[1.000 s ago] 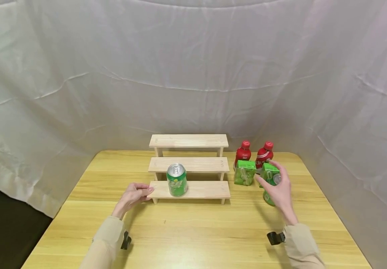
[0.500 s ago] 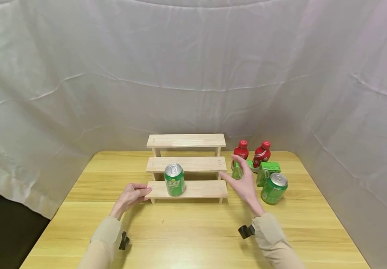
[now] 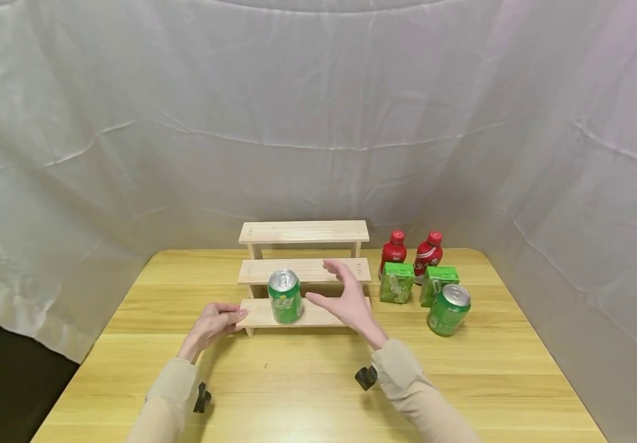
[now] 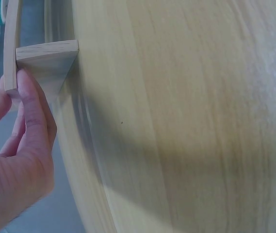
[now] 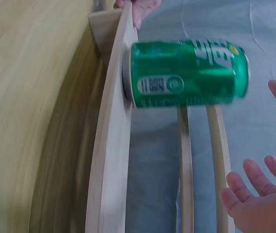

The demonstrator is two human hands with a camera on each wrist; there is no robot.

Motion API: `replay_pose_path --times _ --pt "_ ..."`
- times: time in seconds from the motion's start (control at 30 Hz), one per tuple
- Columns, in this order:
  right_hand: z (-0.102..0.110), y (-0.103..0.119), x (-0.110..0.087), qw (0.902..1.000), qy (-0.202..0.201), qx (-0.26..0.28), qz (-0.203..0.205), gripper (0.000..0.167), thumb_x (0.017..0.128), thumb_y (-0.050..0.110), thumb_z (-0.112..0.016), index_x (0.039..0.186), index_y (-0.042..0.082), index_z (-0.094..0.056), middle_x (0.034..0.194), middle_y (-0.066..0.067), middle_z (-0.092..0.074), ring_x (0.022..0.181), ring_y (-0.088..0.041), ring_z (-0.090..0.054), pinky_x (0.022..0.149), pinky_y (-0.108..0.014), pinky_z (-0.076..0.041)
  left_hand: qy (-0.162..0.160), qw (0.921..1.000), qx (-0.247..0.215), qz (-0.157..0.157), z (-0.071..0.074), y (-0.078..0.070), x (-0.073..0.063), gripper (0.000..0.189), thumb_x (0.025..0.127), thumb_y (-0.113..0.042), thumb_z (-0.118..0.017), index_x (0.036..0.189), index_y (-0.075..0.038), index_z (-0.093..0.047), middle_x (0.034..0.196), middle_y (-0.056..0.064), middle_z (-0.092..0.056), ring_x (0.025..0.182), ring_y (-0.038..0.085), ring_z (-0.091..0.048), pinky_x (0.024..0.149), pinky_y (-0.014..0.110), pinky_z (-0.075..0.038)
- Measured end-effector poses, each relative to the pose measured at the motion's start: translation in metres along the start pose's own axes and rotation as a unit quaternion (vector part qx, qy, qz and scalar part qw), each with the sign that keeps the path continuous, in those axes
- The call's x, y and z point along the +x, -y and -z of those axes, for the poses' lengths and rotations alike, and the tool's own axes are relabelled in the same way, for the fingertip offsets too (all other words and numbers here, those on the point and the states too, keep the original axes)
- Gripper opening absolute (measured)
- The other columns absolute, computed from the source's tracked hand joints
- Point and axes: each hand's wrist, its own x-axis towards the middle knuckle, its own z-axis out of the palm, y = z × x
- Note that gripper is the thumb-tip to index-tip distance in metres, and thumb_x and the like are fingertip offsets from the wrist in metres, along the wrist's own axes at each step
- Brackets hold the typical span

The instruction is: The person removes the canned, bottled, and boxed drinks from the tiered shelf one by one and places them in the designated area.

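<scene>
A green soda can (image 3: 285,298) stands upright on the lowest step of a three-tier wooden shelf (image 3: 329,315), left of its middle. My left hand (image 3: 215,323) pinches the left end of that step; in the left wrist view the thumb lies on top of the board (image 4: 10,53) and the fingers are underneath. My right hand (image 3: 348,301) is over the right part of the shelf, thumb and fingers spread wide, holding nothing. The right wrist view has the can (image 5: 191,73) apart from the right fingers (image 5: 259,177).
Right of the shelf, two red bottles (image 3: 393,251) stand behind two green drink cartons (image 3: 397,283). A second green can (image 3: 448,309) stands in front of the right carton. Grey cloth (image 3: 318,123) hangs behind and beside the wooden table (image 3: 296,394).
My right hand has moved left from the second can, past the cartons, to near the can on the shelf. My left hand stays at the step's end. The view has shifted slightly.
</scene>
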Motion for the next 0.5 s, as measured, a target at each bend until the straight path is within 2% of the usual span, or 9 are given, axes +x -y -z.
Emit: replay_pose_path --times 0.3,0.5 --pt "-0.028 0.003 0.009 0.9984 0.056 0.011 0.006 0.079 0.08 0.022 -0.085 0.147 0.008 -0.045 0.148 -0.014 -0.051 0.139 -0.032 -0.046 0.118 -0.054 -0.038 0.005 1.0 -0.002 -0.002 0.0 0.0 0.001 0.042 0.097 -0.005 -0.063 0.125 0.023 -0.05 0.089 0.002 -0.069 0.078 0.008 -0.068 0.074 0.02 -0.062" --pt "-0.041 0.005 0.014 0.9971 0.073 0.01 0.019 0.08 0.079 0.024 -0.086 0.145 0.004 -0.046 0.146 -0.016 -0.052 0.136 -0.034 -0.048 0.115 -0.057 -0.041 0.004 1.0 -0.003 0.002 0.0 0.001 0.002 0.045 0.098 -0.005 -0.062 0.128 0.024 -0.046 0.092 0.003 -0.069 0.078 0.008 -0.068 0.075 0.021 -0.062"
